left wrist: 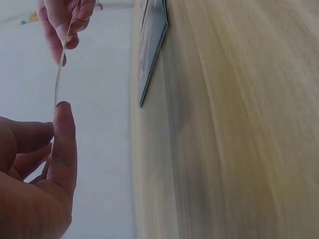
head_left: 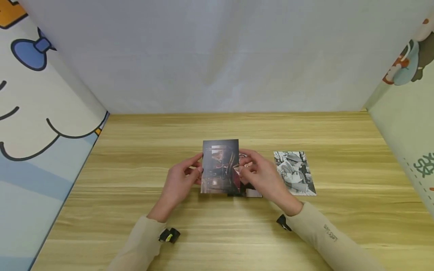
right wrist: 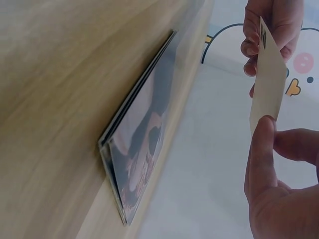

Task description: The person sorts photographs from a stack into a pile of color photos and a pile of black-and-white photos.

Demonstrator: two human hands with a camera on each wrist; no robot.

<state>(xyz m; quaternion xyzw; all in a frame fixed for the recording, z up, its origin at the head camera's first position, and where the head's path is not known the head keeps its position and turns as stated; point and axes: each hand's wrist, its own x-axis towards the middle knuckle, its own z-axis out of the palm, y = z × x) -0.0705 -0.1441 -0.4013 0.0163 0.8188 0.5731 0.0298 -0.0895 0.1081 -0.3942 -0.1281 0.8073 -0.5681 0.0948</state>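
Observation:
A dark photo print (head_left: pixel 219 165) is raised over the table, held between both hands. My left hand (head_left: pixel 180 180) pinches its left edge with thumb and fingers. From the other side, my right hand (head_left: pixel 266 178) pinches the right edge. The right wrist view shows the print's pale, plain back (right wrist: pixel 269 87), and the left wrist view shows it edge-on and slightly bowed. Lower down, a small stack of photo prints (right wrist: pixel 144 134) lies on the table, partly covered by the held print and right hand in the head view.
A black-and-white photo print (head_left: pixel 294 173) lies to the right, beyond the right wrist. The wood-grain table (head_left: pixel 135 150) ends at a pale backdrop (head_left: pixel 217 67), with cartoon-printed panels at left (head_left: pixel 37 105) and right (head_left: pixel 407 131).

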